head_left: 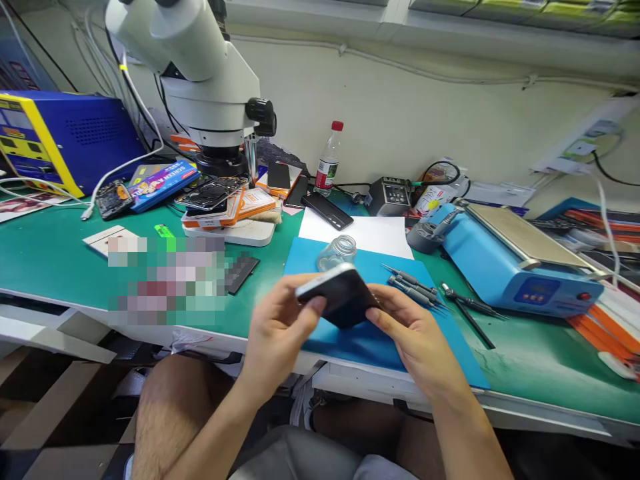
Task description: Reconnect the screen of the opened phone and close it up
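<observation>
Gripping a flat black phone with a shiny silver edge (345, 297), the left hand (281, 323) and right hand (411, 330) hold it tilted between them, above the flat blue mat (357, 345).

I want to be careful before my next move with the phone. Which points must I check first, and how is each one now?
1. Phone held by both hands: ok, left hand and right hand are on it.
2. Slim tools laid down: ok, on the blue mat.
3. Glass jar covered: not ok, no lid shows on it.
4. Bottle capped and upright: ok.
5. Blue device with metal top switched off: cannot tell.
</observation>
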Demonstrator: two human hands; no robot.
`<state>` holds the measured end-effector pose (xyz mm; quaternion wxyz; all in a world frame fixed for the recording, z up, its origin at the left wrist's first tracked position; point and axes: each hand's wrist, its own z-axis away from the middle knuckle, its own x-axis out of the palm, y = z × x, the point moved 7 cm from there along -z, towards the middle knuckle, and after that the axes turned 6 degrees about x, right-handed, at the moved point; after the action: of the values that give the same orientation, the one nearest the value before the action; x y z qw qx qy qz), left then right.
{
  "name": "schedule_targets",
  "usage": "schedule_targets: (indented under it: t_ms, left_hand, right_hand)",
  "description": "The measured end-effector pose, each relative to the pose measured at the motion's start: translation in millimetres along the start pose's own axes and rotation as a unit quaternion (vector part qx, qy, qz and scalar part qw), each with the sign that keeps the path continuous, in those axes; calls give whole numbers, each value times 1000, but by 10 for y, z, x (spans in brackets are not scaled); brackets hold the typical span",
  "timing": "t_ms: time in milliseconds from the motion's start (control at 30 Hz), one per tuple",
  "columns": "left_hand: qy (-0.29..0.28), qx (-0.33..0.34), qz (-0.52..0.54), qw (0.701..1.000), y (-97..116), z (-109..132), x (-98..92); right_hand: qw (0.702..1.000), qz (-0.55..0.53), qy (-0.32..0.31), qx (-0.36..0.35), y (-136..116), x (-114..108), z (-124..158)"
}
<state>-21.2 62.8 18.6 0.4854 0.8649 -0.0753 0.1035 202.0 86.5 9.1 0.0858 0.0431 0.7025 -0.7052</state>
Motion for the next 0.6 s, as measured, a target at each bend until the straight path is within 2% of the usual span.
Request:
schedule_targets:
  t_ms: [67, 200, 300, 367, 433, 600]
  left_hand:
    - [10, -37, -15, 999, -79, -25, -90]
    - [-88, -89, -169, 978, -180, -42, -198]
    - [-135, -67, -291, 945, -173, -37, -235]
    - [-134, -34, -336, 932, -134, -48, -226]
    - [-115, -13, -336, 935, -103, -69, -208]
    - [-89, -43, -309, 946, -133, -123, -197]
  right_hand:
    - [1000, -1, 24, -1, 15, -32, 18]
    - [996, 3, 87, -7, 48, -127, 26]
    - [994, 7, 108, -8, 55, -153, 15]
    - [994, 8, 108, -13, 46, -151, 12]
    - [994, 3, 105, -21, 29, -145, 20]
    - [997, -1, 79, -26, 17, -113, 33]
